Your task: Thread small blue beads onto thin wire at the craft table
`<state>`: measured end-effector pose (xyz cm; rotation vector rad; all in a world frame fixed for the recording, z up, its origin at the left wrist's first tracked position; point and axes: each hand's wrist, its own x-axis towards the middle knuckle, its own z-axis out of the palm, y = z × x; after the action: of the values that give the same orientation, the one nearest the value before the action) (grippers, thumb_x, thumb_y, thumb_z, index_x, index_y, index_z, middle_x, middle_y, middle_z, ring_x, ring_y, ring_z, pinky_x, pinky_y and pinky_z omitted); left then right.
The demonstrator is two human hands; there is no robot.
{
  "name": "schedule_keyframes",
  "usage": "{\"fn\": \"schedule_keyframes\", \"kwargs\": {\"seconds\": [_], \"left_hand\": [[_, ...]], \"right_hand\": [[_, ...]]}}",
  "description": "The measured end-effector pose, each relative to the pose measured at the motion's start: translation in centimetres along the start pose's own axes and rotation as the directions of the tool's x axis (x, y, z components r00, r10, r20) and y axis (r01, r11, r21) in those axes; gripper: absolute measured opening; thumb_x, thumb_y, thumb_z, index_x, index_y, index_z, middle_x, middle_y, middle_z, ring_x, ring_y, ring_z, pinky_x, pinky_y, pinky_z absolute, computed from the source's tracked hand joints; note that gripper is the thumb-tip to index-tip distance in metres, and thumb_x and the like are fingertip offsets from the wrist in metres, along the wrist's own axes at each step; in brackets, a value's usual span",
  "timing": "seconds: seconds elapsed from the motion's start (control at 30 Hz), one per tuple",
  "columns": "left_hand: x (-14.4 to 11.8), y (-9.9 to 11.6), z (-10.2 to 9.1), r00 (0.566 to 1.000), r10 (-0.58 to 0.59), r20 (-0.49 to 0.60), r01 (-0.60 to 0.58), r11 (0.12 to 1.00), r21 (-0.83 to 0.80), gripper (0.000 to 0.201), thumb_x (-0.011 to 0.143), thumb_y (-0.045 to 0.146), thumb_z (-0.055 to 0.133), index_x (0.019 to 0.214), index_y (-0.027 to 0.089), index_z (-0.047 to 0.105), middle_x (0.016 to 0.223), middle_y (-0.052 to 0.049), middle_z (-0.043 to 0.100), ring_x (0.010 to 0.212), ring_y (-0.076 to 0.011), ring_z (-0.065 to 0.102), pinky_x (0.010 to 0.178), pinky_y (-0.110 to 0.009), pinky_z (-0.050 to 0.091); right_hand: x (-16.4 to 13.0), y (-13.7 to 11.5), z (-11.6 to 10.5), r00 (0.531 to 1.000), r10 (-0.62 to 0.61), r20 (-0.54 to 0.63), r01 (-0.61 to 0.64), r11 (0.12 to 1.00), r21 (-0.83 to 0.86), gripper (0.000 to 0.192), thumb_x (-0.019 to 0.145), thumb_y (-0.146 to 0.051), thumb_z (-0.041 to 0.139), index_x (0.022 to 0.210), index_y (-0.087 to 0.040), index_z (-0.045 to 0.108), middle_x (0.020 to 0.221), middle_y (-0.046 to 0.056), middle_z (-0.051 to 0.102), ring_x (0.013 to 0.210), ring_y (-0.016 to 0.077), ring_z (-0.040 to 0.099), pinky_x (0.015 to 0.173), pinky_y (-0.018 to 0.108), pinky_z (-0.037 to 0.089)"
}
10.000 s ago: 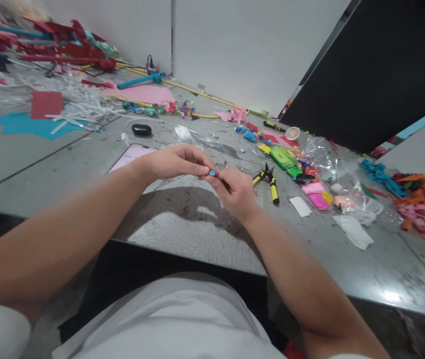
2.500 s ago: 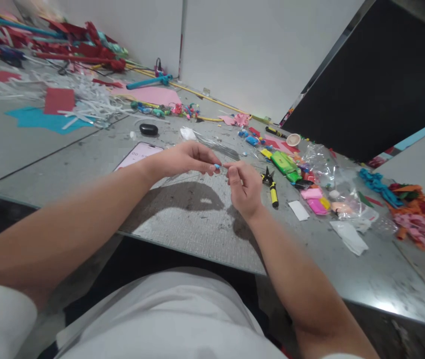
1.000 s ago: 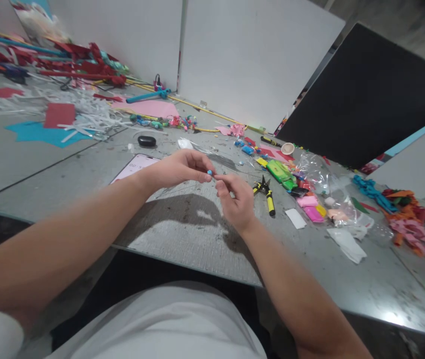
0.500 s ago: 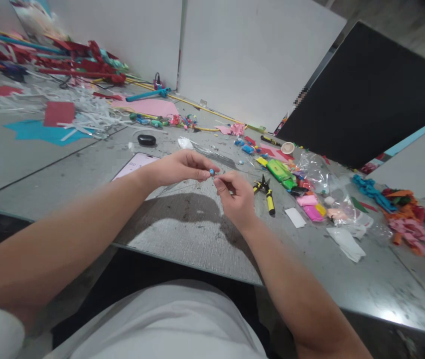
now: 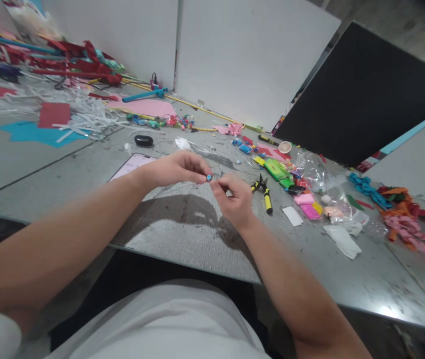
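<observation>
A tiny round blue bead (image 5: 209, 177) sits pinched between the thumb and forefinger tips of my left hand (image 5: 175, 169), held just above the middle of the grey speckled tabletop (image 5: 197, 234). My right hand (image 5: 234, 199) is right beside it, fingers curled and closed on something too thin for me to make out, perhaps a wire; I cannot tell for certain. I judge the bead to be very light, hard and slippery, easily dropped, so a fingertip pinch across its sides seems the only sensible hold.

Just right of my right hand lie small cutters with yellow-and-black handles (image 5: 264, 192), resting flat on the table. Beyond them are a white paper slip (image 5: 292, 216), pink foam scraps (image 5: 307, 205), a bright green plastic packet (image 5: 278, 169) and crumpled clear plastic bags (image 5: 320, 172). Left of my left hand lies a phone with a pale pink lit screen (image 5: 132, 164), and further back a small black oval case (image 5: 144, 140).

The far left of the table holds white paper shreds (image 5: 85, 112) and red and blue card. White panels (image 5: 249, 55) and a black board (image 5: 365, 94) stand behind the table.
</observation>
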<state>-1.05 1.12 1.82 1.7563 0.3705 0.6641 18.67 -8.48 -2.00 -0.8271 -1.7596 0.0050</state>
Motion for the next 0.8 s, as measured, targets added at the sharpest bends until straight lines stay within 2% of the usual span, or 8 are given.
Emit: {"fn": "schedule_keyframes", "kwargs": {"seconds": [0.3, 0.8], "left_hand": [[-0.05, -0.1, -0.01, 0.998, 0.02, 0.055, -0.019, 1.0, -0.004, 0.029, 0.071, 0.034, 0.095, 0.089, 0.016, 0.081, 0.08, -0.005, 0.079, 0.071, -0.0134, 0.071, 0.07, -0.023, 0.059], [-0.03, -0.29, -0.14, 0.998, 0.001, 0.057, 0.0, 1.0, -0.006, 0.03, 0.07, 0.035, 0.095, 0.089, 0.017, 0.082, 0.079, -0.005, 0.08, 0.071, -0.0126, 0.072, 0.071, -0.022, 0.059]], "right_hand": [[-0.15, 0.06, 0.19, 0.988, -0.148, 0.034, 0.149, 0.988, -0.032, 0.026, 0.101, -0.028, 0.061, 0.077, -0.021, 0.062, 0.065, -0.003, 0.057, 0.059, 0.01, 0.05, 0.058, 0.025, 0.043], [-0.08, 0.12, 0.18, 0.985, -0.171, 0.035, 0.173, 0.983, -0.064, 0.028, 0.103, -0.029, 0.059, 0.076, -0.021, 0.06, 0.066, -0.002, 0.059, 0.061, 0.0107, 0.052, 0.061, 0.026, 0.044]]}}
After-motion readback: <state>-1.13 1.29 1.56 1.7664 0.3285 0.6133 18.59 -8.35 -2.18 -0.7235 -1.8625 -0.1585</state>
